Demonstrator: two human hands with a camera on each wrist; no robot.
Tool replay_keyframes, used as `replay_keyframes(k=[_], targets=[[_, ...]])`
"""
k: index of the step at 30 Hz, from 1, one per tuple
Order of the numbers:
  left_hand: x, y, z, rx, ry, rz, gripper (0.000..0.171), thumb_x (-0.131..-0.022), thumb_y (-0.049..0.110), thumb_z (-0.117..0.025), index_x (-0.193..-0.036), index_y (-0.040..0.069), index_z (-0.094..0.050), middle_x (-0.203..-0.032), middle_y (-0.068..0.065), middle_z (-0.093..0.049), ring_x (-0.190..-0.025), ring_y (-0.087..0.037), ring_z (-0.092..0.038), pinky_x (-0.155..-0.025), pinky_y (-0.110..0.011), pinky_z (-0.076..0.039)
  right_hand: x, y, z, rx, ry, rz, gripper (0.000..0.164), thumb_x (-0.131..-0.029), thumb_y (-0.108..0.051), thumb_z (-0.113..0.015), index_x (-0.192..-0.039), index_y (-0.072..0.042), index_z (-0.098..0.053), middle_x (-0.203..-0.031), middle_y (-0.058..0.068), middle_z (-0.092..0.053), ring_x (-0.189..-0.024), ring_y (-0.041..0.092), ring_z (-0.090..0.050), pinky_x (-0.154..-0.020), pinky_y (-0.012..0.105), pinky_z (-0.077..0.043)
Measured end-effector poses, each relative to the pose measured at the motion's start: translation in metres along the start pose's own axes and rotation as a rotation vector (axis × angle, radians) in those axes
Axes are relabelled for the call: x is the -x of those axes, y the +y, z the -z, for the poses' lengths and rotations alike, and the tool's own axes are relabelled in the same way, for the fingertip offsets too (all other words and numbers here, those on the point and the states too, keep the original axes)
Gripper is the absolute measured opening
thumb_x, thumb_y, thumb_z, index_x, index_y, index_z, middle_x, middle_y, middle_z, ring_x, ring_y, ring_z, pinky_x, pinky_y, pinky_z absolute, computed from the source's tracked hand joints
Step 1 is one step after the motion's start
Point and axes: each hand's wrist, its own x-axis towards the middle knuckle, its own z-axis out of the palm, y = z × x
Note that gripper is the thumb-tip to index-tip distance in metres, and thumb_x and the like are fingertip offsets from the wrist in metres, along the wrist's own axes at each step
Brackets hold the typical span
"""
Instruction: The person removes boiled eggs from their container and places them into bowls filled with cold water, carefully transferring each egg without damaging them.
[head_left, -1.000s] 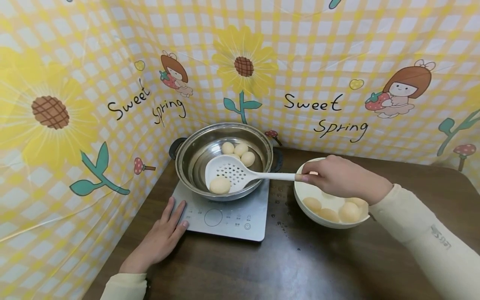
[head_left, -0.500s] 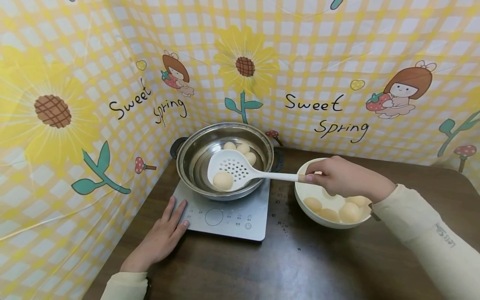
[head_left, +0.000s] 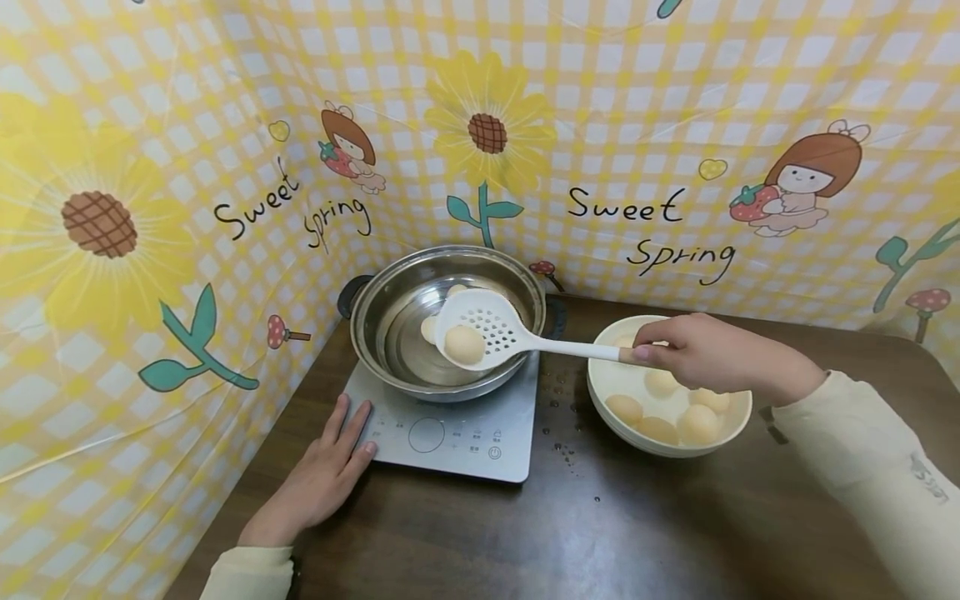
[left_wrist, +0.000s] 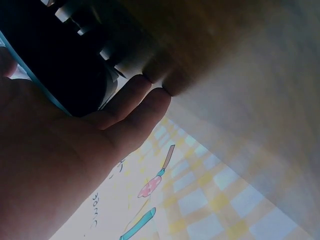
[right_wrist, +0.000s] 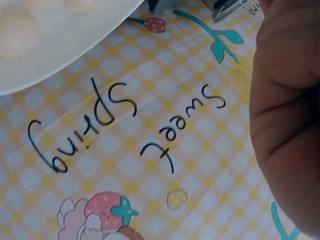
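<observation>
My right hand grips the tan end of a white slotted spoon. One pale egg lies in the spoon's bowl, which is over the steel pot. Other eggs in the pot are partly hidden behind the spoon. Below my right hand stands a white bowl with several eggs in it. My left hand rests with fingers extended at the left edge of the induction cooker. In the left wrist view, two fingers reach past the cooker's dark underside.
The pot sits on the cooker and has black handles at its sides. Water drops lie on the brown table between cooker and bowl. A yellow checked sheet hangs close behind and along the left side.
My right hand has moved right, bringing the spoon and its egg towards the pot's right side. Eggs in the pot have shifted out of sight or leftward. My left hand stays put.
</observation>
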Motion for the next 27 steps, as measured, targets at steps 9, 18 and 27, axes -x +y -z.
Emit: replay_keyframes(k=[9,18,27], targets=[[-0.001,0.0,0.0,-0.004,-0.017,0.01,0.066,-0.11,0.046,-0.034,-0.163,0.01,-0.016,-0.166,-0.022,0.008,-0.143,-0.057,-0.015,-0.106,-0.075,-0.021,0.027,0.016,0.011,-0.043,0.012,-0.062,0.024,-0.105,-0.038,-0.055,-0.103,-0.019,-0.069,-0.067,-0.002,-0.044,-0.059,0.014,-0.043,-0.055,0.03,-0.039],[0.0,0.0,0.001,-0.01,-0.005,0.007,0.066,-0.11,0.045,-0.034,-0.163,0.009,-0.017,-0.166,-0.023,0.006,-0.141,-0.06,-0.017,-0.105,-0.075,-0.022,0.047,0.034,0.016,0.017,0.052,-0.064,0.023,-0.106,-0.036,-0.055,-0.107,-0.019,-0.069,-0.063,-0.003,-0.046,-0.053,0.014,-0.044,-0.054,0.031,-0.041],[0.0,0.0,0.0,0.002,-0.013,0.004,0.066,-0.111,0.045,-0.033,-0.163,0.009,-0.015,-0.166,-0.023,0.007,-0.139,-0.063,-0.018,-0.104,-0.076,-0.021,0.065,0.049,0.017,0.02,0.093,-0.076,0.024,-0.106,-0.04,-0.054,-0.098,-0.021,-0.068,-0.063,-0.005,-0.044,-0.055,0.011,-0.043,-0.054,0.03,-0.039]])
